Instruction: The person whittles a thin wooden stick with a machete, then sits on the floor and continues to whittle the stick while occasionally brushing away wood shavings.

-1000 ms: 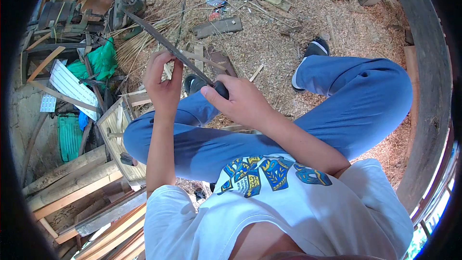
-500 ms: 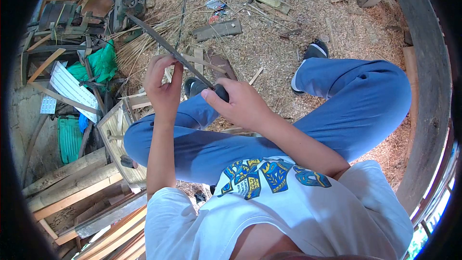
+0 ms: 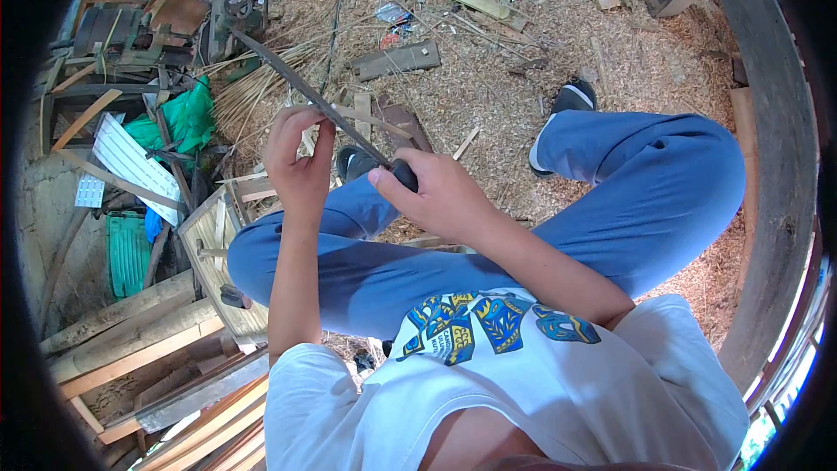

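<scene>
My right hand (image 3: 440, 192) is wrapped around the dark handle (image 3: 404, 174) of a long knife. Its narrow, dark blade (image 3: 292, 77) points up and to the left, away from my body. My left hand (image 3: 298, 157) is closed in a pinch beside the middle of the blade. Out of its fingertips comes a thin wooden strip (image 3: 377, 121), which crosses behind the blade and extends to the right. Both hands are raised in front of my bent knees, above my blue trousers (image 3: 349, 270).
Wood shavings (image 3: 497, 96) cover the ground, with a loose grey board (image 3: 395, 61) on them. At left lie green plastic sheeting (image 3: 185, 118), a white panel (image 3: 135, 161) and scrap wood. A wooden box (image 3: 214, 235) stands by my left knee; a thick beam (image 3: 776, 166) curves along the right.
The whole view has shifted down slightly. Both hands keep nearly the same pose, with the knife and the strip still crossed.
</scene>
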### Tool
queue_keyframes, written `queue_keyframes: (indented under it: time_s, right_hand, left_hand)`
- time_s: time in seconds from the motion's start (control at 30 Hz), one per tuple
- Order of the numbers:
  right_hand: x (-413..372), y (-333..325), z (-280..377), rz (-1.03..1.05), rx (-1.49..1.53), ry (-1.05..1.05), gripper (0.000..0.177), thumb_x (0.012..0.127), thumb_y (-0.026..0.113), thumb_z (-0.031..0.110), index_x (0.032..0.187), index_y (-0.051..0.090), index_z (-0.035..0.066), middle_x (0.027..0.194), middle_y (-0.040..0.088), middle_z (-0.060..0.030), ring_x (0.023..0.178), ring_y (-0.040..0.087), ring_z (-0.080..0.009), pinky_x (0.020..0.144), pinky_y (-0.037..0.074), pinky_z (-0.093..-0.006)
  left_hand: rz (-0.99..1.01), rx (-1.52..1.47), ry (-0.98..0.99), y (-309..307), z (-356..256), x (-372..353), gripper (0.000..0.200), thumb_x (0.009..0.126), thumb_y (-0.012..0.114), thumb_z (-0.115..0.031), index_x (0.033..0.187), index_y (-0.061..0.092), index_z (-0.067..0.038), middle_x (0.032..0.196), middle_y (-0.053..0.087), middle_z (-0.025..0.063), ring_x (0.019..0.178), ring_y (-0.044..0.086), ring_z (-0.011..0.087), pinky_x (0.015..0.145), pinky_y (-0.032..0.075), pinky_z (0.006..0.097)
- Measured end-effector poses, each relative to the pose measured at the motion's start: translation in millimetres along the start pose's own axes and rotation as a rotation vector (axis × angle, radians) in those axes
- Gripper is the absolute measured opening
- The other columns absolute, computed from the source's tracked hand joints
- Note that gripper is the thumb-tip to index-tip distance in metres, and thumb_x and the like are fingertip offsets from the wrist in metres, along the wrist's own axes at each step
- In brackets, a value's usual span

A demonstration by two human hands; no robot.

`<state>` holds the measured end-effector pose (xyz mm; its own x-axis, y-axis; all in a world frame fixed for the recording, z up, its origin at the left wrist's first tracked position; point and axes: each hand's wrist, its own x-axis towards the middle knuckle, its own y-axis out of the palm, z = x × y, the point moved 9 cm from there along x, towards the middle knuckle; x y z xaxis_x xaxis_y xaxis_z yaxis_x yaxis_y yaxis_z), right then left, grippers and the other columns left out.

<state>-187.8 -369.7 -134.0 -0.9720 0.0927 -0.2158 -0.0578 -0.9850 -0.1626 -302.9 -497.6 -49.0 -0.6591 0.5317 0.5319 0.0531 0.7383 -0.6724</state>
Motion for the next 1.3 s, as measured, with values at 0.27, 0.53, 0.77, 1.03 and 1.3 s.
queue_keyframes:
  time_s: [0.27, 0.53, 0.77, 1.03, 1.3]
  right_hand:
    - [-1.0, -2.1, 0.8, -0.033, -0.006, -0.012, 0.055, 0.099, 0.065, 0.052, 0.092, 0.071, -0.002, 0.075, 0.069, -0.0253, 0.074, 0.070, -0.0457, 0.071, 0.054, -0.0534]
    - [-0.4, -1.0, -0.8, -0.015, -0.004, -0.002, 0.055, 0.099, 0.066, 0.052, 0.092, 0.072, -0.002, 0.078, 0.070, -0.0245, 0.075, 0.070, -0.0452, 0.072, 0.055, -0.0538]
    - [0.1, -0.8, -2.4, -0.031, -0.027, -0.016, 0.056, 0.099, 0.066, 0.053, 0.089, 0.070, -0.002, 0.075, 0.069, -0.0250, 0.073, 0.069, -0.0456, 0.070, 0.054, -0.0542]
    - [1.2, -0.7, -2.5, -0.015, -0.011, -0.006, 0.057, 0.099, 0.066, 0.053, 0.087, 0.068, -0.003, 0.071, 0.067, -0.0240, 0.069, 0.068, -0.0442, 0.067, 0.052, -0.0534]
    - [1.6, 0.4, -6.8, -0.001, -0.016, 0.025, 0.057, 0.099, 0.066, 0.052, 0.085, 0.065, -0.003, 0.069, 0.066, -0.0233, 0.066, 0.067, -0.0426, 0.066, 0.051, -0.0521]
  left_hand:
    - [0.014, 0.005, -0.024, 0.1, 0.1, 0.0, 0.023, 0.083, 0.076, 0.015, 0.100, 0.071, 0.001, 0.100, 0.073, 0.0122, 0.093, 0.072, 0.0247, 0.084, 0.055, 0.0332]
    - [0.005, -0.005, -0.016, 0.1, 0.7, -0.4, 0.022, 0.083, 0.076, 0.015, 0.100, 0.070, 0.001, 0.101, 0.073, 0.0118, 0.093, 0.072, 0.0240, 0.084, 0.055, 0.0327]
    - [0.005, -0.012, -0.021, 0.2, -0.1, 0.3, 0.022, 0.083, 0.075, 0.015, 0.099, 0.070, 0.001, 0.100, 0.073, 0.0116, 0.093, 0.072, 0.0242, 0.084, 0.055, 0.0329]
    - [0.003, -0.009, -0.028, 0.6, 0.8, 0.3, 0.021, 0.084, 0.075, 0.014, 0.100, 0.071, 0.001, 0.101, 0.074, 0.0115, 0.093, 0.073, 0.0245, 0.083, 0.055, 0.0329]
    - [0.009, -0.007, -0.039, 0.2, -1.1, 0.3, 0.022, 0.084, 0.075, 0.013, 0.102, 0.072, 0.001, 0.102, 0.074, 0.0120, 0.094, 0.073, 0.0260, 0.085, 0.056, 0.0334]
